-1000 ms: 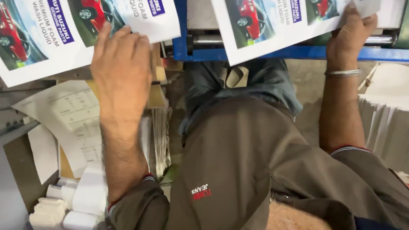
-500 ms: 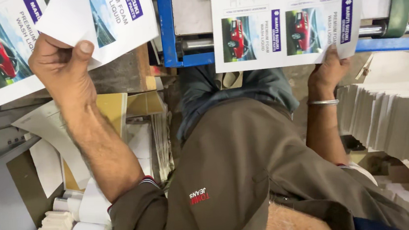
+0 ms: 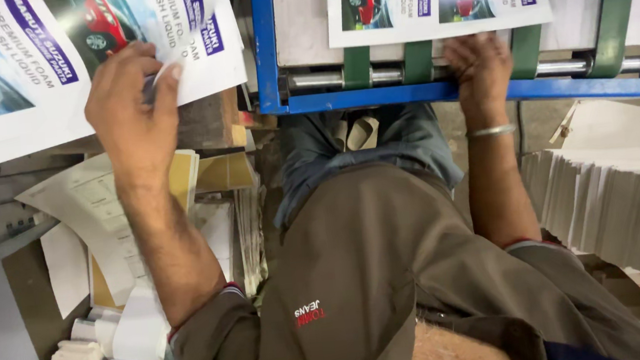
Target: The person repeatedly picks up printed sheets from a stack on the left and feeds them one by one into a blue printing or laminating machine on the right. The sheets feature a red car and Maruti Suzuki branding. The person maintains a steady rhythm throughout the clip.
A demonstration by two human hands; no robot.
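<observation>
Head view, looking down past the person's torso. The left hand [image 3: 133, 115], in the upper left of the frame, is pinching the lower edge of a printed sheet [image 3: 192, 40] between thumb and fingers; the sheet is lying above and to the right of the grip, on top of a loose stack [image 3: 10, 76] spreading toward the upper left corner. The sheet's long axis is running roughly left to right, slightly tilted. The right hand [image 3: 480, 65], at upper centre right, is resting with fingers curled on the roller [image 3: 595, 65] of the blue frame [image 3: 266, 46], just below a second sheet [image 3: 435, 0]; its fingertips are touching that sheet's lower edge, but whether they are gripping it cannot be told. This sheet is lying directly above the hand. A pile of cut paper [image 3: 607, 201] is sitting at lower right.
</observation>
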